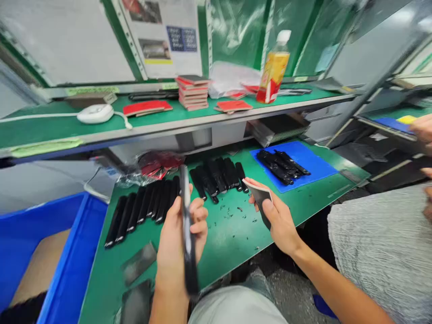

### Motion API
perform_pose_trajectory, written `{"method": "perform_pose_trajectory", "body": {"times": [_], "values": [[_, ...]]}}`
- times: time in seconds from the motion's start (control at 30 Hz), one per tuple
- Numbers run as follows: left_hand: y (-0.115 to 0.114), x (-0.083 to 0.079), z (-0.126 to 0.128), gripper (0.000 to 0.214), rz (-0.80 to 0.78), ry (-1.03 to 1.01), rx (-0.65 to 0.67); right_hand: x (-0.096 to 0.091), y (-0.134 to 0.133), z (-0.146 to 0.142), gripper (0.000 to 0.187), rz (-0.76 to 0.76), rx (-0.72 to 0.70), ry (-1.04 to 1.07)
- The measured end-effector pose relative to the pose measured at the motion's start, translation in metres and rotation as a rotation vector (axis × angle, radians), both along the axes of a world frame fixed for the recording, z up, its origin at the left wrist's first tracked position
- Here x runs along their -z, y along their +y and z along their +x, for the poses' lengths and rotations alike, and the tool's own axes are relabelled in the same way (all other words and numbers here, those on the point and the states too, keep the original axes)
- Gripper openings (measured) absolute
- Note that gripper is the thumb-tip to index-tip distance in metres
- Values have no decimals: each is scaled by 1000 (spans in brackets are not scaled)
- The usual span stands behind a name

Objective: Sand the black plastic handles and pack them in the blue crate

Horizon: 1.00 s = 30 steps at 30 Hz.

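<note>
My left hand (pixel 172 238) is closed around a long, narrow black piece (pixel 189 252), held nearly upright and slightly blurred. In my right hand (pixel 281 220), a thin dark pad with a pale edge (pixel 260 195) is pinched between thumb and fingers, apart from the black piece. On the green table (pixel 232 243), a row of similar black pieces (pixel 145 202) lies to the left. Another group of black pieces (pixel 218 175) lies behind my hands. Small dark scraps (pixel 229 213) are scattered between the hands.
More black pieces (pixel 281 166) lie on a blue mat (pixel 320 171) at the right. A blue bin (pixel 81 243) stands at the left edge. Above runs a shelf (pixel 199 121) with stacked pads (pixel 193 93) and a bottle (pixel 273 67). A co-worker's hand (pixel 423 128) shows at far right.
</note>
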<state>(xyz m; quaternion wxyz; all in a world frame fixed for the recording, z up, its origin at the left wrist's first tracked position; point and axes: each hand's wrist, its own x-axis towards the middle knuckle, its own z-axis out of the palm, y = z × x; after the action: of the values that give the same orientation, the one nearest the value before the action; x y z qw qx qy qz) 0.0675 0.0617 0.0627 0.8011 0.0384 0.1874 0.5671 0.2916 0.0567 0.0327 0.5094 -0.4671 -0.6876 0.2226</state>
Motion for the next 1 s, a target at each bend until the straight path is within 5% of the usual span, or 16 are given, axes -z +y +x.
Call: {"method": "perform_pose_trajectory", "body": {"times": [0.13,0.27,0.4,0.5,0.67,0.87,1.0], "values": [[25,0,10,36,-82,-9,-37,15,-27,-30,46,277,-307,-20],[20,6,16,35,-60,-58,-72,21,-32,-48,37,595,-346,-221],[14,6,12,34,-37,-104,-105,24,-41,-61,21,831,-552,-376],[15,7,6,34,-51,-193,-81,25,-43,-67,18,794,-388,-311],[27,16,-13,34,-8,-382,-198,32,-56,-70,22,825,-480,-251],[21,13,-18,28,1,-317,-245,44,-71,-71,51,409,-69,12],[13,1,-9,32,-177,-266,-292,53,-76,-92,50,326,67,121]]}}
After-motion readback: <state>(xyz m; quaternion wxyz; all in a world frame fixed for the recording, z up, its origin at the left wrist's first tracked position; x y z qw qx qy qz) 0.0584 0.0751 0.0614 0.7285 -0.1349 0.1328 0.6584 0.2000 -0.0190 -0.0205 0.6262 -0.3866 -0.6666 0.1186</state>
